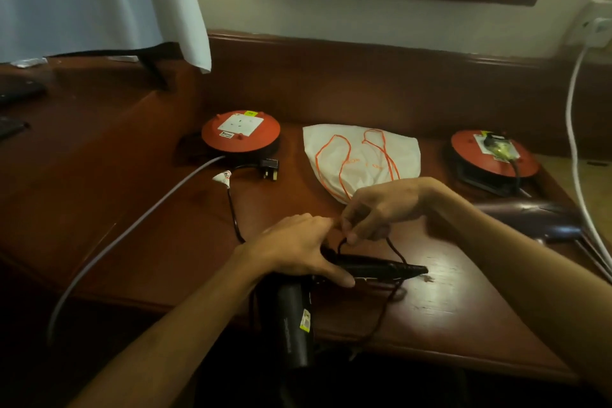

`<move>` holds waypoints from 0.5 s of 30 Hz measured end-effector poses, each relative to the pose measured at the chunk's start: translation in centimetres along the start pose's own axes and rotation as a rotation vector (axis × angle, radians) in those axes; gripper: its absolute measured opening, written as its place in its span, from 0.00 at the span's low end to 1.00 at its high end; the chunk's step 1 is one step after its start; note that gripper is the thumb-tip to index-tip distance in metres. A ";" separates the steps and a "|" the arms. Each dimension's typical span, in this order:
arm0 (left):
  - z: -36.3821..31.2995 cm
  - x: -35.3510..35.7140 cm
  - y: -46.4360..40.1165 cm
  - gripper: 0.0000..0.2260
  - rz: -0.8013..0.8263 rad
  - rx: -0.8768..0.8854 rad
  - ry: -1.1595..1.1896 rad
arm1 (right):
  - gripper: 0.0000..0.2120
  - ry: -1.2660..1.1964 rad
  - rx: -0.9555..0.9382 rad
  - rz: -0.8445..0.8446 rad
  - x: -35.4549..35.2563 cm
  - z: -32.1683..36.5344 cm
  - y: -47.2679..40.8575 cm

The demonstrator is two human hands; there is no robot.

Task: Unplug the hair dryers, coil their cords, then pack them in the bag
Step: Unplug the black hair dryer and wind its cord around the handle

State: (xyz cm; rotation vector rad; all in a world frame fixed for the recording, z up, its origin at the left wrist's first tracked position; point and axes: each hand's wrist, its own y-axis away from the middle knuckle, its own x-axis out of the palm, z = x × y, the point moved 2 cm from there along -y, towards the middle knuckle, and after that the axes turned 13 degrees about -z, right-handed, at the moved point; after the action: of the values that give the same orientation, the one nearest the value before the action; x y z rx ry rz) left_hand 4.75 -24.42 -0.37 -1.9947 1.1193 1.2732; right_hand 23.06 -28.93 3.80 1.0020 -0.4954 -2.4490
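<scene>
Coiling the thin black cord (395,250) pinched in my right hand (381,209), my left hand (298,250) pressing flat on the black plastic hair dryer (364,267), I should loop again.

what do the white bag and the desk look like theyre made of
White bag: likely thin matte fabric; it lies limp and creased, with orange drawstrings. Desk: probably varnished reddish-brown wood; the top shows glossy glare and fine scratches.
</scene>
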 end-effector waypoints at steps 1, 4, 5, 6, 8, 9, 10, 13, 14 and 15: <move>0.2 0.0 -0.4 0.36 -0.002 -0.004 -0.052 | 0.14 0.051 -0.030 0.012 0.1 0.8 0.3; 0.3 -0.3 -0.5 0.29 0.010 -0.005 0.012 | 0.09 0.095 -0.096 -0.030 0.3 2.0 1.2; 0.2 -0.5 -0.3 0.22 0.006 0.002 0.044 | 0.08 0.085 -0.114 -0.061 0.3 2.0 1.5; 0.1 -0.7 -0.1 0.16 0.001 0.012 0.080 | 0.08 0.073 -0.132 -0.105 0.4 2.0 1.7; 0.2 -0.9 0.0 0.12 -0.013 0.034 0.162 | 0.08 0.068 -0.186 -0.210 0.4 1.7 2.2; 0.3 -0.9 0.0 0.12 -0.021 0.041 0.198 | 0.07 0.074 -0.206 -0.255 0.4 1.5 2.4; 0.6 -0.9 0.0 0.13 -0.032 0.039 0.221 | 0.07 0.086 -0.207 -0.303 0.2 1.1 2.7; 1.3 -1.0 0.2 0.16 -0.059 -0.007 0.244 | 0.12 0.174 -0.077 -0.530 -1.2 -0.9 3.7; 1.4 -1.1 0.2 0.18 -0.072 -0.024 0.245 | 0.15 0.176 -0.026 -0.607 -1.7 -1.8 4.2; 1.5 -1.1 0.2 0.19 -0.083 -0.037 0.246 | 0.17 0.160 -0.009 -0.649 -1.9 -2.3 4.8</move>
State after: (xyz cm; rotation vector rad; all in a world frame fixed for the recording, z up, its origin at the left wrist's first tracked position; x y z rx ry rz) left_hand 3.64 -22.94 -0.04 -2.2470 1.1168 1.0344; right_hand 27.20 -32.33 5.62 1.5275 -0.1054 -2.8712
